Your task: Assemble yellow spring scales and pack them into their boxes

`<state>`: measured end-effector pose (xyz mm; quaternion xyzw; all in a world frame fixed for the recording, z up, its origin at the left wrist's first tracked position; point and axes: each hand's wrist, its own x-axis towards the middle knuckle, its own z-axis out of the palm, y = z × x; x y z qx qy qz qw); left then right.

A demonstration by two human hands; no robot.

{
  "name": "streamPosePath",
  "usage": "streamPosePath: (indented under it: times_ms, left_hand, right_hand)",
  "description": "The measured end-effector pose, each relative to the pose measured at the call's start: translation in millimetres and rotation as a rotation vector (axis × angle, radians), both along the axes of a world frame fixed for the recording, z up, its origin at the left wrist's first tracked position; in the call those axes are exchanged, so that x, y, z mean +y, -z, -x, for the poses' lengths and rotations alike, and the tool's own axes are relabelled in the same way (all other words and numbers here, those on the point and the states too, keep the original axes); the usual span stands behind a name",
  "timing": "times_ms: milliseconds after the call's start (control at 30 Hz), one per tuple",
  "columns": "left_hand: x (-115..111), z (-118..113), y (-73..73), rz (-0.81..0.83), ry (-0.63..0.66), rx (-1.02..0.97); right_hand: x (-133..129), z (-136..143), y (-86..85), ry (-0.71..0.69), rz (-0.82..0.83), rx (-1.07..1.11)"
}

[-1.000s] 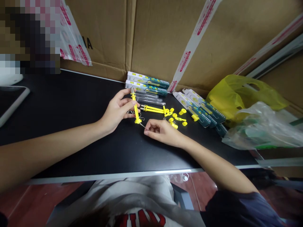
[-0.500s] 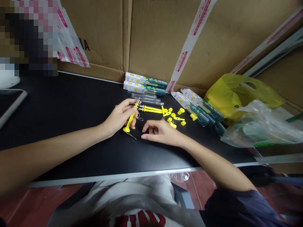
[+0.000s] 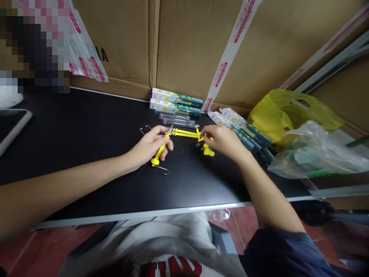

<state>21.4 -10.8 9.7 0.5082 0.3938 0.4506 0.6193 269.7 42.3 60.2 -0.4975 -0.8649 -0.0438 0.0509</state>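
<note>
My left hand (image 3: 152, 144) is closed round a yellow spring scale rod (image 3: 160, 153), tilted, with a metal spring at its upper end and a wire hook (image 3: 163, 169) at its lower end. My right hand (image 3: 225, 141) is bent down over small yellow caps (image 3: 209, 152), fingertips pinched together among them; what they grip, if anything, is hidden. Between the hands lie more yellow rods (image 3: 186, 133) side by side. Small metal pieces lie beside the caps. Wire hooks (image 3: 143, 130) show behind my left hand.
Clear plastic tubes (image 3: 178, 120) lie in front of printed boxes (image 3: 175, 107) at the back. More boxes (image 3: 245, 129) are at the right, near yellow (image 3: 268, 111) and clear (image 3: 317, 154) plastic bags. A white-edged device (image 3: 14, 129) sits far left. Cardboard (image 3: 184, 50) stands behind the table.
My right hand has moved up and right, from the bare tabletop to the yellow caps, its fingers now pinched. My left hand still holds the rod, whose hook has swung slightly right.
</note>
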Motion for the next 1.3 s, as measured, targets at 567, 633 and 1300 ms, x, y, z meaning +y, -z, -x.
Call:
streamPosePath:
  times_ms: [567, 633, 1300]
  left_hand:
    - [-4.0, -1.2, -4.9, 0.038, 0.037, -0.004]
    - [-4.5, -1.0, -6.3, 0.036, 0.041, 0.022]
    - [-4.0, -1.2, -3.2, -0.01, 0.049, 0.001]
  right_hand:
    - [12.8, -6.4, 11.1, -0.053, -0.001, -0.142]
    - [13.4, -7.0, 11.0, -0.08, 0.001, -0.135]
    - [1.7, 10.0, 3.3, -0.095, 0.491, 0.894]
